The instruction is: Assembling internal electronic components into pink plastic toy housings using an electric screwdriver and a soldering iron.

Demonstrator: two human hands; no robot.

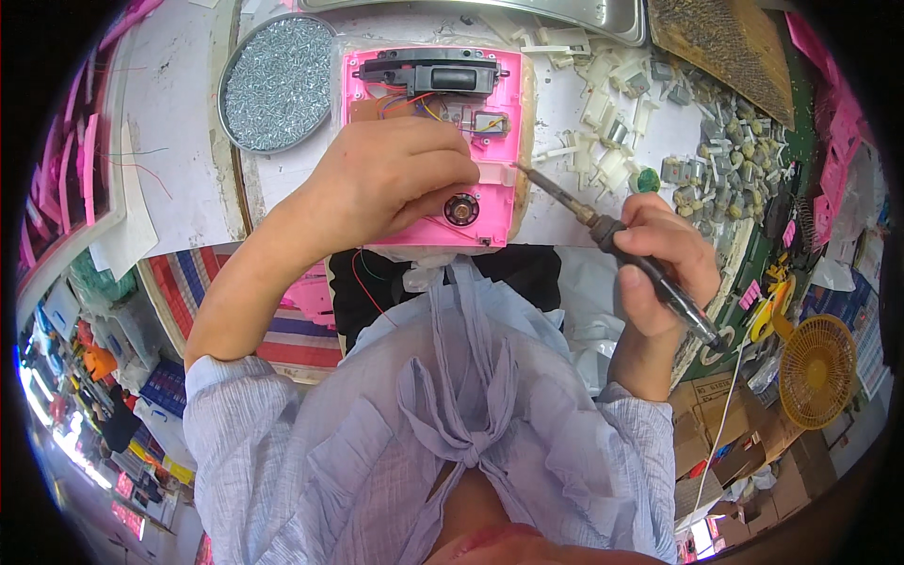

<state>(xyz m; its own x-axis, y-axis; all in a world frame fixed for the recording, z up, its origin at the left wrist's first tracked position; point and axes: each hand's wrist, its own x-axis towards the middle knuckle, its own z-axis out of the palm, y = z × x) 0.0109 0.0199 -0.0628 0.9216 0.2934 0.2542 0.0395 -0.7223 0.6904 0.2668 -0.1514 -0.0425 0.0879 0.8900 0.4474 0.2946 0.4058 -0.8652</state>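
In my right hand [664, 259] is a soldering iron [568, 201] with a dark handle and a thin brownish barrel. Its tip points left, at the right edge of a pink plastic housing [499, 226] lying on the table. My left hand [400, 174] rests over the housing's left side, fingers curled and pressed together; what they hold is hidden. A black part [428, 72] spans the housing's far end, with a small motor [490, 122] and coloured wires below it. A round black speaker-like part [461, 209] sits near my left fingertips.
A round metal tray of small screws [278, 85] stands at the left. White plastic pieces [607, 118] and several small motor assemblies [706, 179] lie scattered at the right. A brown board [725, 52] lies behind them. A yellow fan [817, 372] stands at the lower right.
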